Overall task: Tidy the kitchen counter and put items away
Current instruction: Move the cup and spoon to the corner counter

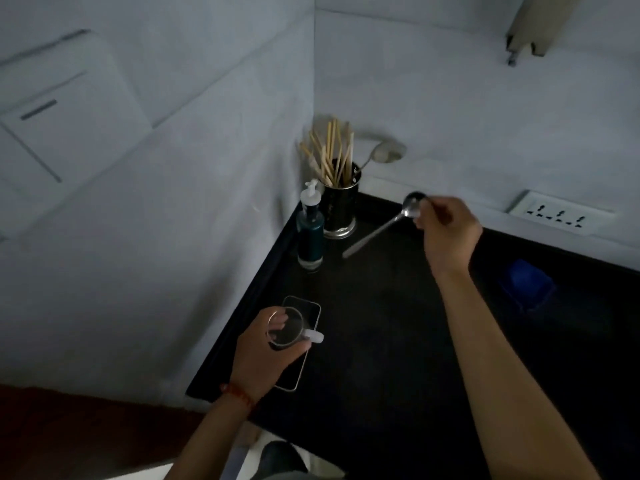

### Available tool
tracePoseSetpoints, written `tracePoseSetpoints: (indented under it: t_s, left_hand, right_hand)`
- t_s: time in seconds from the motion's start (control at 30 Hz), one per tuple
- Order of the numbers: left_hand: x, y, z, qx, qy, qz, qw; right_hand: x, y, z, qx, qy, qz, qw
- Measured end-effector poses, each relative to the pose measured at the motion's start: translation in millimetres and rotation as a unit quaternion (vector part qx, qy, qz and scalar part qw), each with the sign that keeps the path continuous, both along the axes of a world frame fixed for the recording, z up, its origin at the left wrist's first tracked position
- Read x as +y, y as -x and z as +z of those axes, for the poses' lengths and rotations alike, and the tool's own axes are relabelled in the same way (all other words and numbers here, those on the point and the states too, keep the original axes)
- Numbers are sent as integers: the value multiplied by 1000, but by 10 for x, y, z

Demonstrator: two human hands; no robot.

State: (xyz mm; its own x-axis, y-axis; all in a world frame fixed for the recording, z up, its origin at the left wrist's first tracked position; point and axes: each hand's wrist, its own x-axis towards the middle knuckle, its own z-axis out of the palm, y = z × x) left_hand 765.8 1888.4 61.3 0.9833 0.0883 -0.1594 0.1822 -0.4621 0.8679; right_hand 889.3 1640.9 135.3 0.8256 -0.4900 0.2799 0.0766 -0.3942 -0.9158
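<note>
My right hand (448, 230) holds a metal spoon (381, 228) by its bowl end, the handle pointing down-left over the black counter (381, 341). The spoon hangs just right of a metal utensil holder (341, 211) in the corner, which is filled with wooden sticks and one spoon. My left hand (266, 351) grips a small clear glass cup (285, 329) with a handle, held above a phone (301, 344) that lies flat near the counter's left edge.
A pump bottle (311, 233) with dark liquid stands left of the holder. A blue object (528, 284) lies at the right of the counter. A wall socket (559, 213) sits above the counter's back edge. Tiled walls close the corner.
</note>
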Motion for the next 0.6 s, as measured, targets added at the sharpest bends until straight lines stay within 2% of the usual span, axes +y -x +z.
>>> tracePoseSetpoints:
  t_s: [0.2, 0.4, 0.6]
  left_hand:
    - [9, -90, -57, 7, -5, 21, 1000]
    - [15, -143, -111, 15, -14, 35, 999]
    - [-51, -203, -93, 19, -10, 36, 999]
  right_hand:
    - [84, -909, 374, -71, 24, 18, 997]
    - [163, -1406, 484, -98, 18, 23, 995]
    - [350, -1572, 286, -94, 108, 58, 988]
